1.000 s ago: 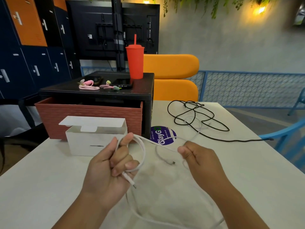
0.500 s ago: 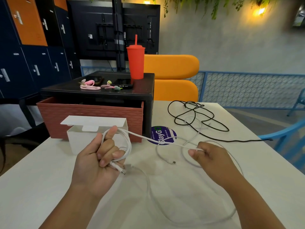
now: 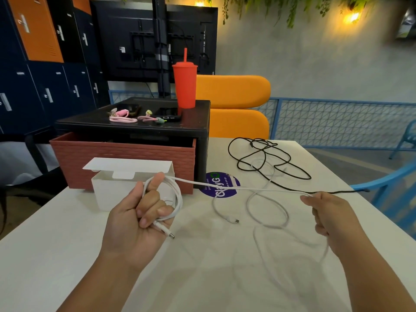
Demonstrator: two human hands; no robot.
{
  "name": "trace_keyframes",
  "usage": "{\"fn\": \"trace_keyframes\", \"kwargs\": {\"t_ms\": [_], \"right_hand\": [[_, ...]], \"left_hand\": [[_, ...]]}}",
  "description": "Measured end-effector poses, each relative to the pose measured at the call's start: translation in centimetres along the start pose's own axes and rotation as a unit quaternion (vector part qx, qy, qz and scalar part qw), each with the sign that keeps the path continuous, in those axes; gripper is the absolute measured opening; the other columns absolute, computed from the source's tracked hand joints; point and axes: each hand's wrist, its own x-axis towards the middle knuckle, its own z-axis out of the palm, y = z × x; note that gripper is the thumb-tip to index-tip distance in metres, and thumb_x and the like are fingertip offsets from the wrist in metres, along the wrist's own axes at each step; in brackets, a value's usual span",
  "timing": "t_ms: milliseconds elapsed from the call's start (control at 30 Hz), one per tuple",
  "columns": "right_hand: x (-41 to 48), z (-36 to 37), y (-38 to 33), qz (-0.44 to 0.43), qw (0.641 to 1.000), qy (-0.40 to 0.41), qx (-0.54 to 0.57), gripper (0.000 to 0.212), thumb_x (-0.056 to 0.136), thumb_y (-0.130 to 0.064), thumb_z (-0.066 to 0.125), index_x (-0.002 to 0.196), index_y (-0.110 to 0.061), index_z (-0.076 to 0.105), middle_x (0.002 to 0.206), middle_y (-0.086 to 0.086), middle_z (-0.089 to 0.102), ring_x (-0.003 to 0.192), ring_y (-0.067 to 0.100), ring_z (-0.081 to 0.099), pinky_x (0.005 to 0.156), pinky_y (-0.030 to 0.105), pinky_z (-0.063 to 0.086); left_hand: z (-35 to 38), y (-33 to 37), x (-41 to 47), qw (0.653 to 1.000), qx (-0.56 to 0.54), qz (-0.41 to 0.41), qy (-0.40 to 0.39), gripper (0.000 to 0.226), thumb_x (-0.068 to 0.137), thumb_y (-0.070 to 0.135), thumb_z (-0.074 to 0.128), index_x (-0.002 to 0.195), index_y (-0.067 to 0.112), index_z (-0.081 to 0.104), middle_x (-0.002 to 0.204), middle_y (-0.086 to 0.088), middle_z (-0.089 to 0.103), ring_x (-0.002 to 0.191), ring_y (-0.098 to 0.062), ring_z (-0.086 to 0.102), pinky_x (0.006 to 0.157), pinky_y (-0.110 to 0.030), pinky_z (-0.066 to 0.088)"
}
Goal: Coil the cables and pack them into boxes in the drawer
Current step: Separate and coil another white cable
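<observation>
— What has changed in the head view since half a second ago?
— The hands have drawn further apart. The right hand [image 3: 331,219] has pulled out to the right, so the white cable [image 3: 247,188] now runs in a straight, taut line from it across to the left hand [image 3: 137,224].

— How does the cable look?
— It is held above the white table [image 3: 67,255], in front of the open white box [image 3: 112,192] and the brick-red drawer [image 3: 126,158]. A few loops are wound round the left hand, whose curled fingers grip them. The plug sticks out below the fingers. The right hand pinches the line between thumb and fingers. More white cable lies in loose curves on the table between the hands, ending in a small plug [image 3: 236,221]. The black cable [image 3: 270,161] lies tangled behind it.

— Anything unclear?
— The slack hanging below the right hand is blurred, so I cannot tell whether the loose curves on the table belong to the same cable. The inside of the drawer and of the box is hidden.
</observation>
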Motion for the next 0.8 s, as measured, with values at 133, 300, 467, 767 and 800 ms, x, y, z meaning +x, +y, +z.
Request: {"fn": "trace_keyframes", "kwargs": {"t_ms": [133, 300, 467, 767, 800], "right_hand": [[-0.2, 0.0, -0.1, -0.102, 0.954, 0.134, -0.249, 0.015, 0.093, -0.017, 0.045, 0.082, -0.011, 0.054, 0.07, 0.006, 0.053, 0.071, 0.027, 0.049, 0.066, 0.034, 0.037], [-0.9, 1.3, -0.1, -0.145, 0.877, 0.15, -0.433, 0.041, 0.089, -0.017, 0.046, 0.13, -0.021, 0.048, 0.11, 0.013, 0.054, 0.103, 0.033, 0.051, 0.09, 0.045, 0.039], [-4.2, 5.0, 0.2, -0.377, 0.864, 0.059, -0.329, 0.059, 0.079, -0.026, 0.048, 0.138, -0.022, 0.041, 0.126, 0.008, 0.048, 0.118, 0.026, 0.038, 0.103, 0.047, 0.026], [-8.3, 9.6, 1.3, -0.421, 0.843, -0.215, -0.257, 0.053, 0.087, -0.05, 0.013, 0.118, -0.033, 0.052, 0.083, -0.019, 0.056, 0.081, 0.001, 0.049, 0.09, 0.02, 0.031], [-8.2, 9.6, 1.4, -0.415, 0.844, -0.229, -0.25, 0.045, 0.089, -0.047, 0.018, 0.108, -0.03, 0.055, 0.069, -0.018, 0.049, 0.068, 0.002, 0.045, 0.073, 0.019, 0.035]], "left_hand": [[2.1, -0.4, -0.4, 0.992, 0.053, 0.052, 0.105, 0.03, 0.052, 0.02, 0.07, 0.079, 0.008, 0.075, 0.043, 0.006, 0.024, 0.041, -0.008, 0.011, 0.04, -0.017, 0.041], [2.7, -0.6, -0.5, 0.99, 0.072, 0.033, 0.119, 0.03, 0.052, 0.022, 0.068, 0.077, 0.009, 0.075, 0.044, 0.006, 0.023, 0.036, -0.008, 0.014, 0.039, -0.017, 0.04], [2.5, -2.3, -0.7, 0.992, 0.079, -0.046, 0.089, 0.053, 0.039, 0.021, 0.091, 0.086, 0.005, 0.074, 0.042, 0.006, 0.026, 0.034, -0.007, 0.018, 0.04, -0.021, 0.042], [3.7, -3.8, -1.0, 0.98, 0.118, -0.068, 0.145, 0.037, 0.081, 0.027, 0.045, 0.074, 0.003, 0.072, 0.04, 0.005, 0.024, 0.029, -0.005, 0.022, 0.038, -0.02, 0.038], [3.7, -3.8, -1.0, 0.98, 0.116, -0.065, 0.145, 0.038, 0.082, 0.027, 0.045, 0.074, 0.003, 0.072, 0.04, 0.005, 0.024, 0.029, -0.005, 0.022, 0.038, -0.02, 0.038]]}}
